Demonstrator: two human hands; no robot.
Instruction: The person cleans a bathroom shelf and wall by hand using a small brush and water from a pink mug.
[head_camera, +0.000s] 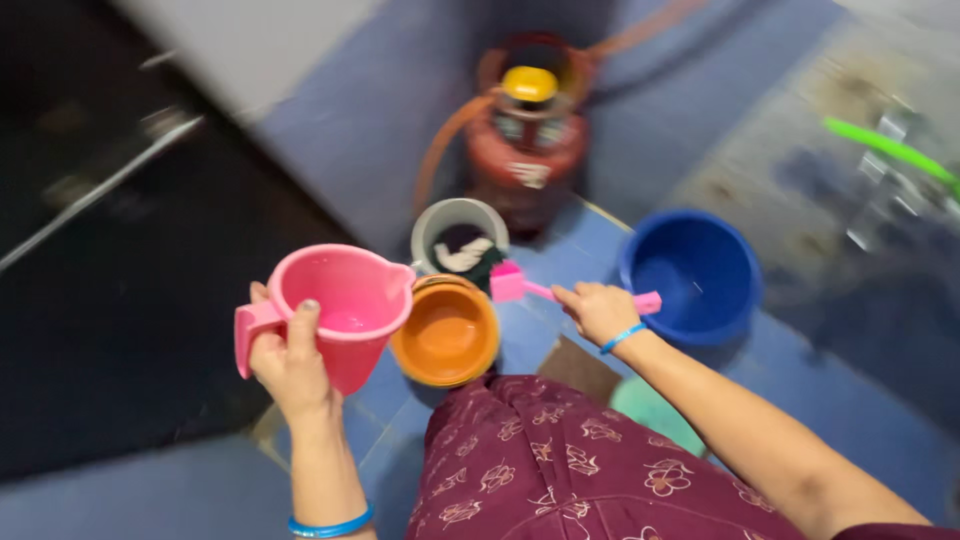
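My left hand (291, 358) grips a pink plastic jug (345, 305) by its handle, holding it upright over the floor with a little liquid inside. My right hand (597, 310) holds a pink brush (522, 286) by its handle, the brush head pointing left toward an orange bowl (447, 335). The orange bowl sits on the blue floor between my hands. A grey bucket (455, 235) with dark and white contents stands just behind it. A blue basin (695, 275) rests right of my right hand.
A red gas cylinder (527, 140) with a yellow cap and an orange hose stands at the back. A green stick (885, 148) lies on the far right. A dark surface (110, 280) fills the left. My maroon patterned clothing (560, 460) covers the foreground.
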